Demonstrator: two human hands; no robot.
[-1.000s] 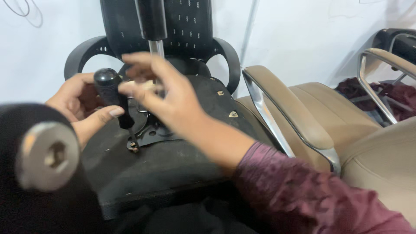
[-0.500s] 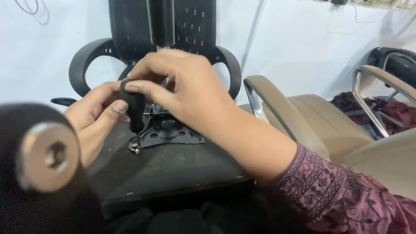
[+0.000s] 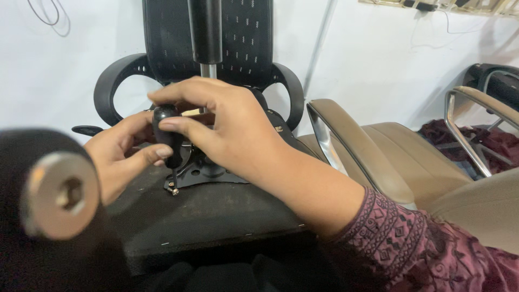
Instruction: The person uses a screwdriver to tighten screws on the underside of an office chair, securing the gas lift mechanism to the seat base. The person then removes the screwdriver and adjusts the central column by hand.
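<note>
Near left: blurred black cylinder with a metal hex-socket end (image 3: 59,196), out of focus, close to the camera. Your left hand (image 3: 121,157) is loosely curled, fingers and thumb resting against the lower part of the black screwdriver handle (image 3: 166,135). Screwdriver stands upright, tip on a screw (image 3: 173,191) at the near-left corner of the black metal plate (image 3: 208,173) on the upturned chair seat (image 3: 205,216). Your right hand (image 3: 227,127) closes over the handle top, thumb and fingers pinching it. Gas lift column (image 3: 206,32) rises behind; how it joins the plate is probably hidden by the hand. Far right: tan padded chair (image 3: 389,157) with chrome armrests.
</note>
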